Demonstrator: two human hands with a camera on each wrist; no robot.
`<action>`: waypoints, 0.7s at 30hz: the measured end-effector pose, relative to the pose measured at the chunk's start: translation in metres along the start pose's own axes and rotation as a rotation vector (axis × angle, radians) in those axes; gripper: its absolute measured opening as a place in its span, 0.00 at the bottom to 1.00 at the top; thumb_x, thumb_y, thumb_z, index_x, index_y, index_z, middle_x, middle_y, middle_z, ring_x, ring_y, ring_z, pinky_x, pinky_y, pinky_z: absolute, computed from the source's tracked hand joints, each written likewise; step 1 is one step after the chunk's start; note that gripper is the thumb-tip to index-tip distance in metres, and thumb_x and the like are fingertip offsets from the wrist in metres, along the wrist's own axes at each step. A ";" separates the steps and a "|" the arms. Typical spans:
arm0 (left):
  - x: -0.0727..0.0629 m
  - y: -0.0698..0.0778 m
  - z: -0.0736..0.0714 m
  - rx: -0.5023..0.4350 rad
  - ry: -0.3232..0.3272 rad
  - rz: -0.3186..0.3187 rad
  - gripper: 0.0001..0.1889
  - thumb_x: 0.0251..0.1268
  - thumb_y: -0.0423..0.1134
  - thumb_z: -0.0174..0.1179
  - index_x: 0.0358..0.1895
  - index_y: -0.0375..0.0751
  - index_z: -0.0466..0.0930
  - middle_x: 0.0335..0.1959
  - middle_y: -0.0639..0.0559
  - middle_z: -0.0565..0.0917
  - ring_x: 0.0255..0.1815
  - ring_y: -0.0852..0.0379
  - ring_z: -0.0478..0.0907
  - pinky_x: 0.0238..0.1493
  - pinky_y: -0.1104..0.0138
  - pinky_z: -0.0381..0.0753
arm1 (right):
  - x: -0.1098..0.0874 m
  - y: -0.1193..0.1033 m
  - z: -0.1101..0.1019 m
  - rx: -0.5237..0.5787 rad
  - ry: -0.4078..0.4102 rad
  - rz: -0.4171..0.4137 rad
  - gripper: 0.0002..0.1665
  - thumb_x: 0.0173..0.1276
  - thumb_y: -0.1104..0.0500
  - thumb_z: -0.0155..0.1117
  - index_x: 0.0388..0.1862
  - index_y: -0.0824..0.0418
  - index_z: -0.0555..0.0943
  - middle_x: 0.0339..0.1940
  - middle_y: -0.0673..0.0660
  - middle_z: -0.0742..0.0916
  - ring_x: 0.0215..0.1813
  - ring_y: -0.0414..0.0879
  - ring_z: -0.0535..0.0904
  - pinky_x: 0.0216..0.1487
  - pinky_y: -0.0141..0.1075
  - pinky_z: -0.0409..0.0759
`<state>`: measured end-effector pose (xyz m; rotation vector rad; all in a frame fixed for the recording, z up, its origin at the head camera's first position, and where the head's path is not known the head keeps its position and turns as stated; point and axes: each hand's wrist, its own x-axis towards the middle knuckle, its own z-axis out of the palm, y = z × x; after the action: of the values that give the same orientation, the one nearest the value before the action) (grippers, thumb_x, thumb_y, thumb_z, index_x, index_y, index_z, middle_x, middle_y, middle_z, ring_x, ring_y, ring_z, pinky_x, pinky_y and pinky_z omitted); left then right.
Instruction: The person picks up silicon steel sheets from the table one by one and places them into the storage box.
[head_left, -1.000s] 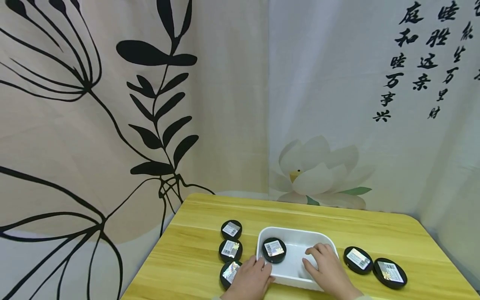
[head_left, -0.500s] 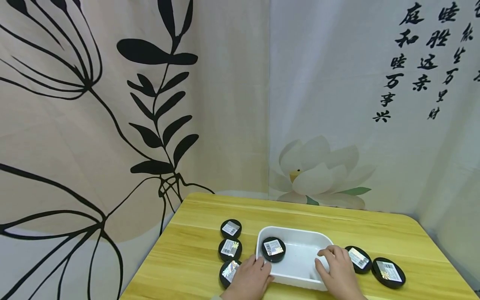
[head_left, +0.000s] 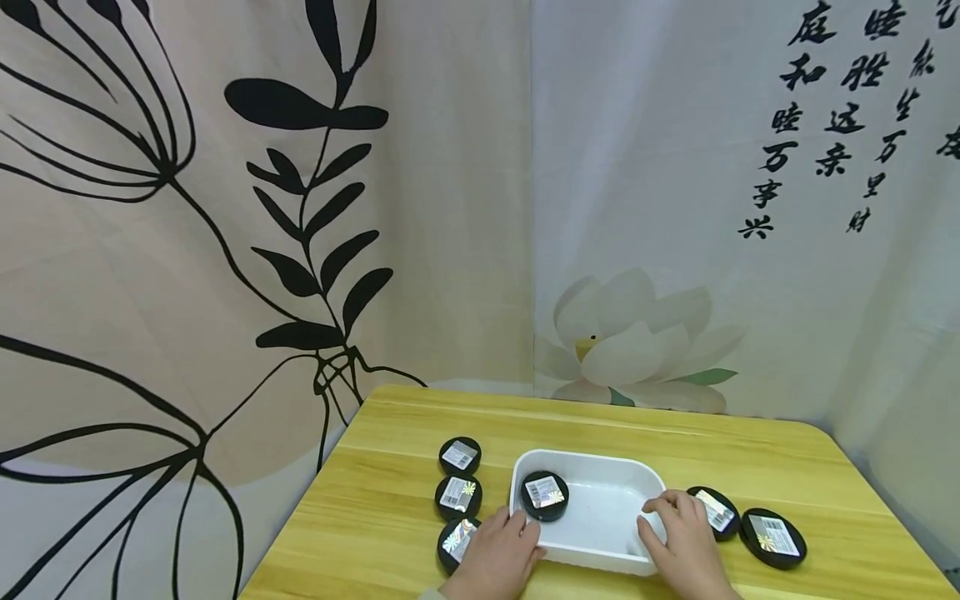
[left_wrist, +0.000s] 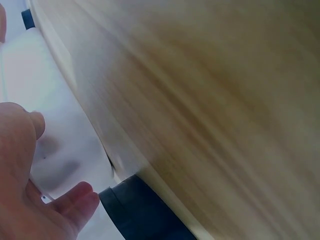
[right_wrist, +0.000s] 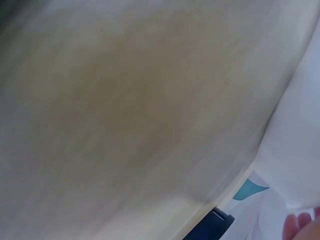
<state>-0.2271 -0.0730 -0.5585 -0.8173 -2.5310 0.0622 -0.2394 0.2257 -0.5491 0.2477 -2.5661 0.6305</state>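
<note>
A white rectangular tray point(head_left: 607, 546) stands on the wooden table, with a flat round black container point(head_left: 544, 495) bearing a barcode label inside its left end. My left hand point(head_left: 501, 550) grips the tray's front left corner, fingers over the rim and thumb at the front wall. In the left wrist view its fingertips are close to a black container point(left_wrist: 150, 207) outside the tray. My right hand point(head_left: 686, 537) is at the tray's right end, thumb and fingers spread in a loose curve with nothing between them. It partly hides a black container point(head_left: 716, 511) just behind it.
Left of the tray, black round containers point(head_left: 459, 496) stand in a column of three, the nearest partly behind my left hand. A further container point(head_left: 773, 538) lies at the right. The yellow wood table point(head_left: 360, 500) ends at a printed curtain point(head_left: 450, 208) behind it.
My right hand has moved right, from over the tray's inside to its right end, now overlapping a container there. The left hand stays at the corner; the head view has shifted slightly.
</note>
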 end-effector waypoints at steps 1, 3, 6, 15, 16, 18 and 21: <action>0.000 0.000 0.000 -0.002 0.003 -0.002 0.14 0.72 0.57 0.56 0.38 0.52 0.73 0.34 0.58 0.74 0.38 0.56 0.70 0.36 0.67 0.71 | 0.000 0.000 -0.001 -0.001 -0.007 0.004 0.04 0.63 0.57 0.69 0.34 0.54 0.83 0.45 0.61 0.79 0.55 0.61 0.70 0.57 0.57 0.67; 0.000 0.000 0.000 -0.001 0.009 -0.003 0.14 0.72 0.57 0.57 0.37 0.51 0.73 0.34 0.58 0.74 0.37 0.56 0.70 0.36 0.68 0.71 | 0.000 0.002 -0.001 -0.005 -0.012 0.006 0.04 0.64 0.56 0.69 0.35 0.54 0.83 0.45 0.61 0.79 0.55 0.61 0.70 0.56 0.57 0.67; 0.000 0.000 0.000 0.001 0.006 -0.004 0.14 0.72 0.57 0.56 0.37 0.51 0.73 0.34 0.57 0.74 0.37 0.56 0.70 0.35 0.67 0.71 | -0.001 0.004 -0.002 -0.008 -0.015 0.010 0.05 0.64 0.56 0.69 0.36 0.55 0.83 0.46 0.62 0.79 0.55 0.62 0.70 0.57 0.57 0.66; 0.000 0.000 -0.001 -0.009 -0.011 -0.001 0.14 0.73 0.57 0.55 0.37 0.51 0.73 0.34 0.57 0.74 0.37 0.56 0.70 0.35 0.68 0.70 | -0.004 0.011 -0.004 -0.017 0.027 -0.003 0.06 0.63 0.57 0.70 0.36 0.56 0.82 0.47 0.63 0.79 0.55 0.64 0.70 0.57 0.59 0.66; 0.001 0.000 -0.001 -0.011 -0.009 -0.001 0.14 0.73 0.56 0.55 0.37 0.51 0.73 0.34 0.57 0.74 0.37 0.56 0.70 0.35 0.68 0.70 | -0.004 0.012 -0.004 -0.020 0.030 -0.006 0.06 0.63 0.57 0.70 0.36 0.55 0.82 0.47 0.63 0.79 0.55 0.63 0.70 0.56 0.59 0.66; 0.001 0.000 -0.002 -0.015 -0.011 -0.004 0.14 0.74 0.56 0.55 0.37 0.51 0.73 0.34 0.57 0.74 0.37 0.56 0.69 0.35 0.68 0.70 | -0.004 0.013 -0.004 -0.023 0.033 -0.013 0.05 0.63 0.57 0.70 0.36 0.55 0.82 0.47 0.63 0.79 0.55 0.63 0.70 0.56 0.59 0.67; 0.001 0.000 -0.002 -0.015 -0.017 -0.005 0.14 0.74 0.56 0.55 0.38 0.51 0.73 0.34 0.57 0.74 0.37 0.56 0.70 0.36 0.68 0.70 | -0.005 0.014 -0.004 -0.026 0.040 -0.021 0.05 0.62 0.57 0.70 0.36 0.55 0.82 0.46 0.63 0.79 0.55 0.63 0.70 0.55 0.59 0.67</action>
<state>-0.2267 -0.0727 -0.5566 -0.8201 -2.5525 0.0484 -0.2376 0.2406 -0.5535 0.2505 -2.5286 0.5883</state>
